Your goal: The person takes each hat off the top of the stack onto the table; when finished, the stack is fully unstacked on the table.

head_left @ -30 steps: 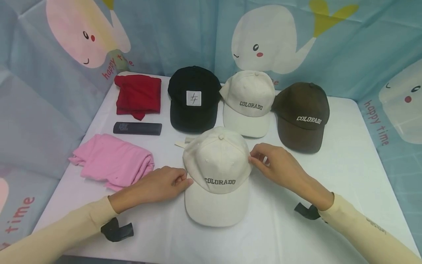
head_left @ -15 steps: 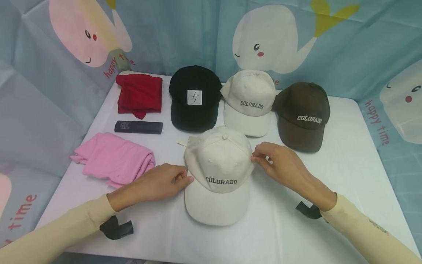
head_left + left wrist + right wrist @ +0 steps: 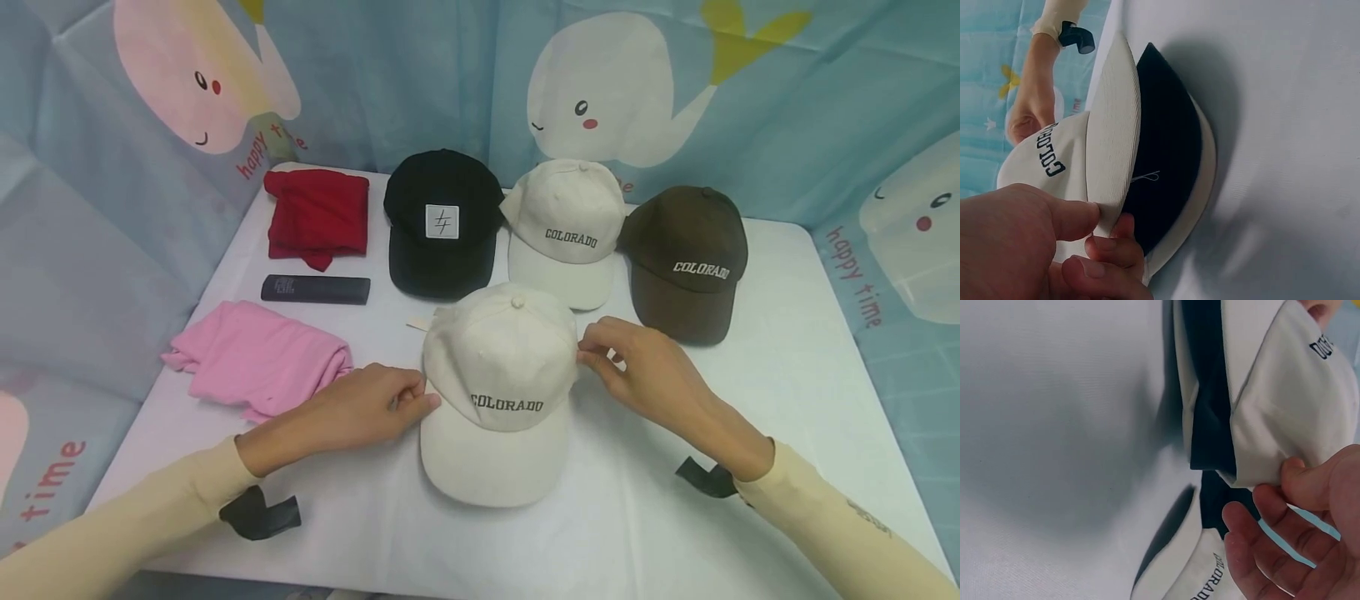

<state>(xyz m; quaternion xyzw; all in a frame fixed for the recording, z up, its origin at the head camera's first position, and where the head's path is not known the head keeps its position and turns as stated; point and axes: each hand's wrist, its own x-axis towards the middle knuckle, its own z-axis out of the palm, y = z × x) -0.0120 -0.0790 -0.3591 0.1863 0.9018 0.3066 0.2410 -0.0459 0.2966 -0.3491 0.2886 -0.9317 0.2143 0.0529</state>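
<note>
A cream baseball cap (image 3: 495, 467) lettered COLORADO faces me in the middle of the head view. My left hand (image 3: 367, 408) pinches the left edge of its brim; in the left wrist view the thumb lies above the brim and fingers (image 3: 1113, 250) curl below. At the crown's right rim, my right hand (image 3: 652, 371) pinches the fabric between thumb and fingers (image 3: 1275, 503). A dark underside (image 3: 1166, 144) shows beneath the cap in both wrist views. The cap's back is mostly hidden, apart from a strap end (image 3: 420, 323).
Behind stand a black cap (image 3: 442, 267), another cream cap (image 3: 562, 279) and a brown cap (image 3: 682, 308). A folded red cloth (image 3: 318, 212), a dark flat case (image 3: 315, 289) and a folded pink cloth (image 3: 258, 358) lie left on the white table (image 3: 600, 533). A whale-print curtain (image 3: 420, 75) hangs around.
The cream cap has shifted slightly away from me and to the right, its crown tipping a little. Both hands keep their hold and move with it. The other things stay put.
</note>
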